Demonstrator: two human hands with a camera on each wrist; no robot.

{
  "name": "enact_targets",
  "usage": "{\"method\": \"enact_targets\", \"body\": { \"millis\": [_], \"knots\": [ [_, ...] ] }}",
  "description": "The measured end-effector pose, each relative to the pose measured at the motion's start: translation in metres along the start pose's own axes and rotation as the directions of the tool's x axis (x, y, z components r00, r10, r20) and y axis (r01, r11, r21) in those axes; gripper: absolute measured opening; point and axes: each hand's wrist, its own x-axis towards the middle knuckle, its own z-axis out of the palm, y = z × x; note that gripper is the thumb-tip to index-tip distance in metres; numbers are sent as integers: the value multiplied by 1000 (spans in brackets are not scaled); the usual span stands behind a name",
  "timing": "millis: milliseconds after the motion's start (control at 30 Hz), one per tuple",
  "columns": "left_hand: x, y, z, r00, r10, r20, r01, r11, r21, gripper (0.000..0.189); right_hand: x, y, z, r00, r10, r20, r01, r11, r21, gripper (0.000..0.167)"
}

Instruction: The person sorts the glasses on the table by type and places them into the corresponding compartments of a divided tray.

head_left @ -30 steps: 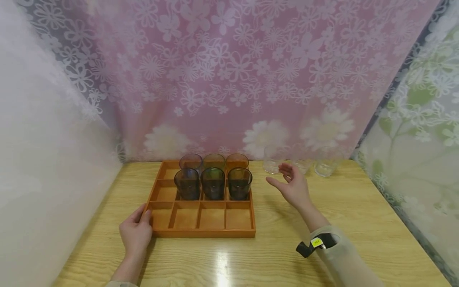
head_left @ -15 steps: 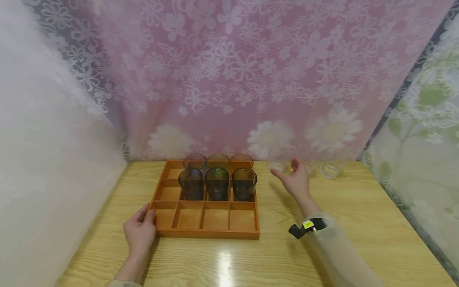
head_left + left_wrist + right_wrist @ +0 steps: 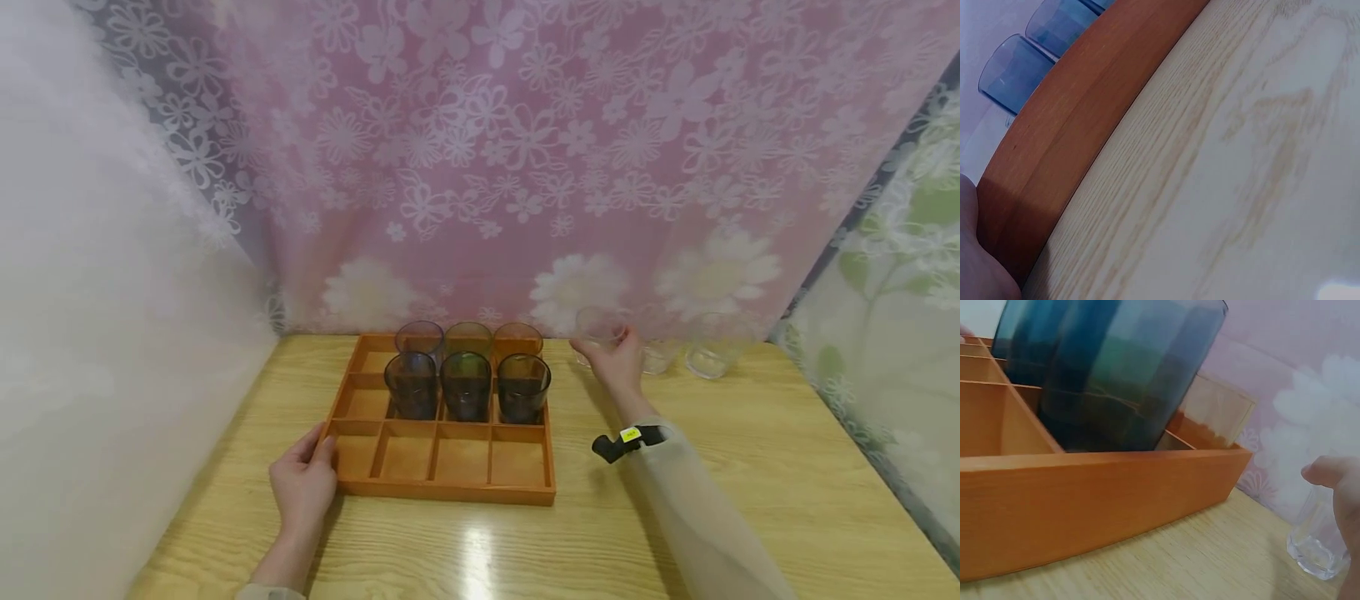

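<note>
My left hand (image 3: 303,483) grips the left side of a wooden compartment tray (image 3: 442,492), thumb over the rim. Smoky tinted glasses stand in it: a bluish one (image 3: 411,390), a greenish one (image 3: 467,390) and a dark one (image 3: 523,392). Behind them are a purplish (image 3: 418,333), an olive (image 3: 468,333) and an orange-tinted glass (image 3: 517,335). To the right of the tray, my right hand (image 3: 617,365) holds a clear glass (image 3: 1316,550) between thumb and fingers. Its base stands on the table in the right wrist view; the hand partly hides it.
Two more clear glasses (image 3: 656,358) (image 3: 708,360) stand just right of my right hand at the table's back. A pink flowered curtain (image 3: 480,167) hangs behind the wooden table (image 3: 405,550). Pale cloth (image 3: 135,292) bounds the left side. The tray's front and left compartments hold no glasses.
My right hand has moved forward to the leftmost clear glass and its thumb and fingers have closed around it. My left hand keeps its grip on the tray. The head view has shifted slightly.
</note>
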Motion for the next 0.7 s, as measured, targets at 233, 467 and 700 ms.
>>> {"method": "enact_targets", "body": {
  "millis": [233,467,700],
  "knots": [
    [-1,3,3,1000,9,13,-9,1000,-11,32,9,1,0,998,-61,-29,62,998,18,91],
    [-2,4,3,1000,15,18,-15,1000,-20,31,10,1,-3,992,-123,-16,124,991,47,84],
    [0,0,-1,1000,20,8,-20,1000,-10,31,4,-9,-7,991,-130,5,130,991,42,88]
  ]
}}
